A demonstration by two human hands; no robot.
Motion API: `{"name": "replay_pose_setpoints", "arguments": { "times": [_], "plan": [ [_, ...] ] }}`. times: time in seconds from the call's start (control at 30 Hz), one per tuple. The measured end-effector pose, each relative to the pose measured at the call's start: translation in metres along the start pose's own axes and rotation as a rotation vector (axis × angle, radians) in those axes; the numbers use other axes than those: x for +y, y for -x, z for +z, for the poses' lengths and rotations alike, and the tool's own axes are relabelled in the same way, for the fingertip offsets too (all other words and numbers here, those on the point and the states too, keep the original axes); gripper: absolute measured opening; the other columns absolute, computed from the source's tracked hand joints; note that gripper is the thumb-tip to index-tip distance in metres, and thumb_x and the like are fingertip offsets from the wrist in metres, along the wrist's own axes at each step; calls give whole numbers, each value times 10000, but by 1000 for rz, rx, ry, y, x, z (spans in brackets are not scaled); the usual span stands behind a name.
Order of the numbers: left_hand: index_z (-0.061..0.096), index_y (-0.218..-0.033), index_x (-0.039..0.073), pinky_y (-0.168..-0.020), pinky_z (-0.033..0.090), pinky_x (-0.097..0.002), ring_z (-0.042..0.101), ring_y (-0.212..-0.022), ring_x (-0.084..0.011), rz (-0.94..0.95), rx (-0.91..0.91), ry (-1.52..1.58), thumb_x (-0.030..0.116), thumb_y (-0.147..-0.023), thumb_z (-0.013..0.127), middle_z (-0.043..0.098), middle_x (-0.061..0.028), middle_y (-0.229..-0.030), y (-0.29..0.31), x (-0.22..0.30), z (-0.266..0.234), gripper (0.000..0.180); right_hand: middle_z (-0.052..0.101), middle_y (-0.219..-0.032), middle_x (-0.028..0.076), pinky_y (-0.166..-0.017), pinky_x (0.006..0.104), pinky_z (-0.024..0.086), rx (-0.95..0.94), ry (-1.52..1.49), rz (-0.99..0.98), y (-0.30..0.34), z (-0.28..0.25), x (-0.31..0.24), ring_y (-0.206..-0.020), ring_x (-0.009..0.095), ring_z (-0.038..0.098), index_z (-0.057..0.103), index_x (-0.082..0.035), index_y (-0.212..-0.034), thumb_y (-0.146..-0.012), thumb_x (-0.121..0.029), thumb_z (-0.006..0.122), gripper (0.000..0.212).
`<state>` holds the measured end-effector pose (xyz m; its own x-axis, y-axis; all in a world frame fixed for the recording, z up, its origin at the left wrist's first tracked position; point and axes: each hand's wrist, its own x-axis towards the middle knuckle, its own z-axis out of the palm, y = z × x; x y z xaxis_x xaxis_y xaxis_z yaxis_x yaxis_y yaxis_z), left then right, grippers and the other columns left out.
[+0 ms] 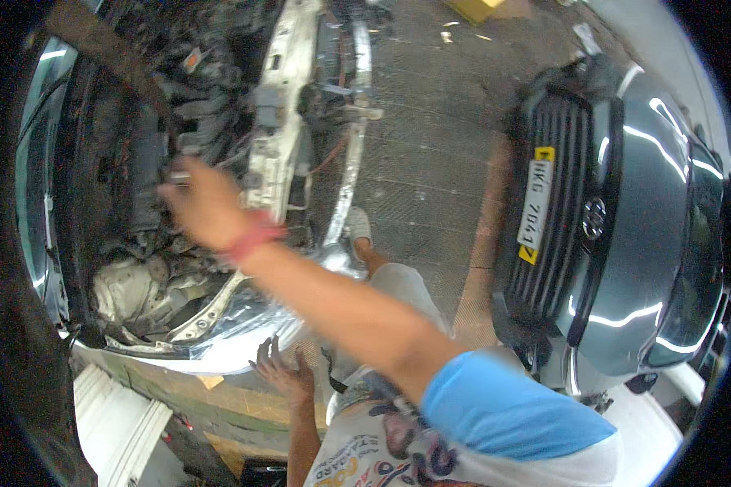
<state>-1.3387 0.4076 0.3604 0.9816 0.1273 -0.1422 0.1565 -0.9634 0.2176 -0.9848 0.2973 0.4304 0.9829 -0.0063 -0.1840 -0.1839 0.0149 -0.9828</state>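
Observation:
My right hand (203,203), with a red wristband (254,235) behind it, reaches across the open engine bay (211,114) of a car. It is smeared by motion, so its fingers and anything in them cannot be made out. Below it lies a pale rounded housing (126,288) near the bay's corner. My left hand (284,372) is low in front of me, its fingers spread and holding nothing. Its fingertips are next to the white fender edge (231,357), which carries clear plastic film (256,316); whether they touch cannot be told.
A pale front crossmember (280,105) and a curved metal bar (356,154) run along the car's nose. A second dark car (658,227) with a slatted grille stands to the right, across the tiled floor (430,146). A yellow box (475,8) lies at the far edge.

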Motion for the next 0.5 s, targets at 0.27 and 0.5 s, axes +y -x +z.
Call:
{"name": "replay_pose_setpoints", "arguments": {
  "times": [0.27, 0.5],
  "plan": [
    [510, -1410, 95, -1194, 220, -639, 458, -1331, -388, 149, 54, -156, 384, -943, 658, 525, -146, -1400, 76, -54, 14, 569, 676, -1071, 263, -855, 503, 557, 263, -303, -191, 8, 152, -173, -1005, 443, 675, 606, 21, -1183, -864, -30, 685, 333],
    [568, -1357, 107, -1182, 241, -636, 456, -1319, -406, -49, 110, -82, 303, -884, 712, 533, -151, -1394, 189, -158, 30, 532, 684, -1209, 242, -987, 449, 534, 140, 179, -171, 153, 32, -110, -1143, 388, 663, 699, 7, -1146, -898, -330, 706, 419]
  ]
}}
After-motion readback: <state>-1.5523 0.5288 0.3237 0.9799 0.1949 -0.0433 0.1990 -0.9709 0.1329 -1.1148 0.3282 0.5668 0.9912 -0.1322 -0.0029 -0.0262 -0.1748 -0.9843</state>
